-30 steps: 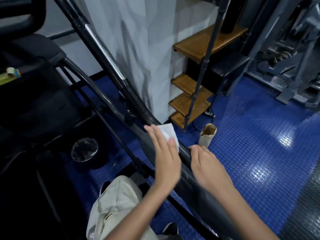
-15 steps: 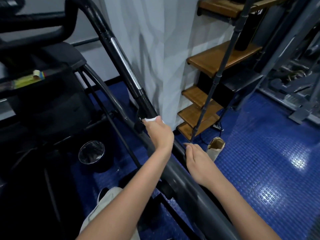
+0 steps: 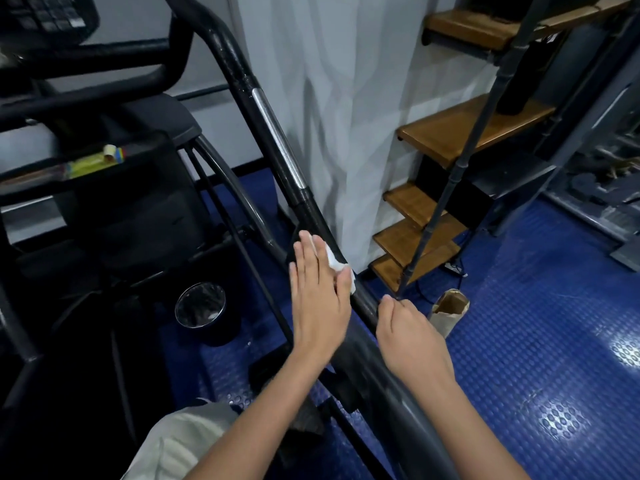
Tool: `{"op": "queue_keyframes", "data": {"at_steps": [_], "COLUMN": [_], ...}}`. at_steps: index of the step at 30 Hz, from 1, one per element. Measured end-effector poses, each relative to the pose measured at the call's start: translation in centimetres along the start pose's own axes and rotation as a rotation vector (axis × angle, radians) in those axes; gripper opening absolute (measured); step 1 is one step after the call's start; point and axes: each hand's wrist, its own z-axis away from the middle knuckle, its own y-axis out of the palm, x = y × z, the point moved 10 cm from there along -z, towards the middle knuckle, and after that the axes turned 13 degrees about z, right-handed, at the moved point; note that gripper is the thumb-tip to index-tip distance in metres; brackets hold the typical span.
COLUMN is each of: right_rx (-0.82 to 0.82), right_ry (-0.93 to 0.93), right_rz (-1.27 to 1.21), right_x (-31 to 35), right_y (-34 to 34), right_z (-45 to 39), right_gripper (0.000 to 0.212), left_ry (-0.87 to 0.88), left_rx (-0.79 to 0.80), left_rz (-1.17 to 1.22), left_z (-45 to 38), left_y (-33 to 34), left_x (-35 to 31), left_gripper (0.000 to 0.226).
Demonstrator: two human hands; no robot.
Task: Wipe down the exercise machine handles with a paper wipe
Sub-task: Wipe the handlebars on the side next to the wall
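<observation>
The exercise machine's long handle bar (image 3: 277, 140) runs diagonally from top left to bottom right, chrome in its upper part and black below. My left hand (image 3: 317, 299) lies flat on the black part, just under the collar, fingers straight. It presses a white paper wipe (image 3: 333, 260) against the bar, and the wipe peeks out by the thumb. Lower on the same bar, my right hand (image 3: 412, 337) holds it from the right side with curled fingers, thumb on top.
A black waste bin (image 3: 204, 310) stands on the blue studded floor (image 3: 519, 341) left of the bar. A brown paper bag (image 3: 448, 310) stands right of it. Wooden stairs (image 3: 450, 129) and a white pillar (image 3: 329, 98) are behind. The machine's console (image 3: 41, 15) is top left.
My left hand slid the wipe up the bar, curled round it half a second ago, and now lies flat with straight fingers. My right hand stayed on the bar.
</observation>
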Motion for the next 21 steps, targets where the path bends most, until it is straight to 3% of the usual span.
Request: {"op": "queue_keyframes", "data": {"at_steps": [5, 7, 13, 15, 18, 21], "right_rx": [0.014, 0.012, 0.024, 0.022, 0.038, 0.068], "right_ry": [-0.011, -0.008, -0.055, -0.070, -0.082, -0.026], "right_rz": [-0.017, -0.017, -0.141, -0.156, -0.168, -0.274], "right_x": [0.0, 0.2, 2.3, 3.6, 4.8, 4.8], "right_y": [0.1, 0.0, -0.3, -0.2, 0.8, 0.7], "right_z": [-0.1, -0.1, -2.7, -4.2, -6.0, -6.7], "right_gripper": [0.023, 0.020, 0.018, 0.032, 0.034, 0.036], "left_ry": [0.546, 0.690, 0.649, 0.583, 0.585, 0.708], "left_rx": [0.160, 0.184, 0.109, 0.078, 0.090, 0.154], "left_rz": [-0.620, -0.794, -0.945, -0.910, -0.913, -0.856], "left_z": [-2.9, -5.6, -14.9, -17.0, -16.9, -12.9], "left_y": [-1.4, -2.5, -8.3, -10.2, -9.9, -6.7], "left_x": [-1.5, -2.3, -6.2, -7.0, -6.9, -6.0], "left_gripper": [0.057, 0.053, 0.059, 0.060, 0.057, 0.052]}}
